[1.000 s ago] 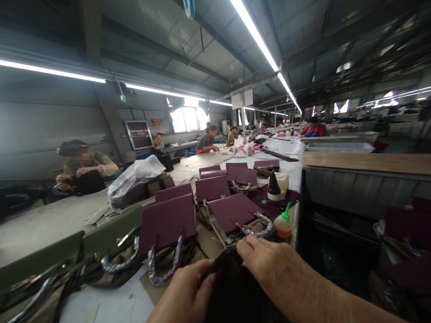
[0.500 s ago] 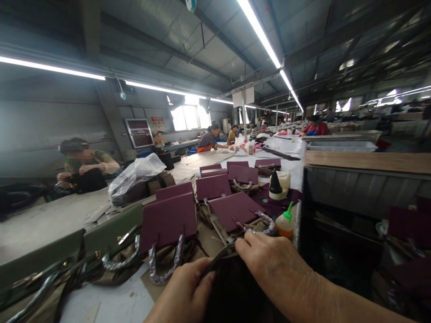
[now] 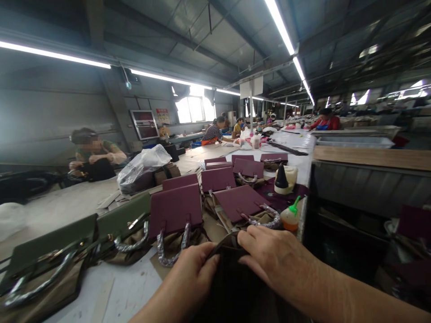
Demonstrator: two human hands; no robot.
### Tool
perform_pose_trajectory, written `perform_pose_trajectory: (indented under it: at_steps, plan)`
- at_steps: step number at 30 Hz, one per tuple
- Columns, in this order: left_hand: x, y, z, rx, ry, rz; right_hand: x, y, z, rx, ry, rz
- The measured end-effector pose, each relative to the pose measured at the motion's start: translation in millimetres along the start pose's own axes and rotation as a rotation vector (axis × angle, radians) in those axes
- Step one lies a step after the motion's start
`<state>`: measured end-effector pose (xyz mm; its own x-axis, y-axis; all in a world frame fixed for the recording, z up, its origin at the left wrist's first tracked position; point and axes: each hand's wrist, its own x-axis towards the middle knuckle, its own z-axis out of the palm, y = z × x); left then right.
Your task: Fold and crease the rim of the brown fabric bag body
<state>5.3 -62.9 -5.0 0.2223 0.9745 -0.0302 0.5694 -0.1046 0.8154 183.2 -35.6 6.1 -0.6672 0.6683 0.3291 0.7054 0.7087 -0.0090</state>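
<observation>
My left hand [image 3: 188, 280] and my right hand [image 3: 272, 260] both grip the top edge of a dark bag piece [image 3: 232, 287] at the near edge of the table. The left thumb and fingers pinch its left rim; the right fingers curl over its right rim. Just beyond the hands lie purple bag flaps [image 3: 175, 208] with handles wrapped in clear film [image 3: 170, 251]. A small glue bottle with a green nozzle [image 3: 291, 215] stands right of them.
Green bag flaps [image 3: 50, 242] lie at the near left on the long work table [image 3: 67, 202]. A plastic sack [image 3: 143, 163] and a cream pot with a black cone [image 3: 282, 179] sit farther back. A person [image 3: 96, 154] works at left; others sit far back. A metal bin [image 3: 367, 179] stands right.
The view has shifted a little to the left and down. Both hands keep their hold on the dark piece, with the right fingers moved slightly along its edge.
</observation>
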Motion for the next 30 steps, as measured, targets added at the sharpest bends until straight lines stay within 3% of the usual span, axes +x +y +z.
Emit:
perform_pose_trajectory:
  at_steps: [5, 14, 22, 30]
  plan:
    - [0.2, 2.6, 1.0, -0.01, -0.016, 0.009, 3.4, 0.8, -3.1, -0.012, -0.07, 0.084]
    - [0.0, 8.9, -0.4, -0.016, -0.074, -0.008, 8.2, -0.6, -2.2, -0.025, -0.038, 0.169]
    - [1.5, 8.5, 0.4, -0.009, -0.089, 0.005, 6.7, -2.4, -2.6, -0.051, 0.015, 0.168]
    - [4.2, 8.7, -2.5, -0.118, -0.145, 0.105, 9.3, -0.3, -0.6, -0.041, 0.041, 0.164]
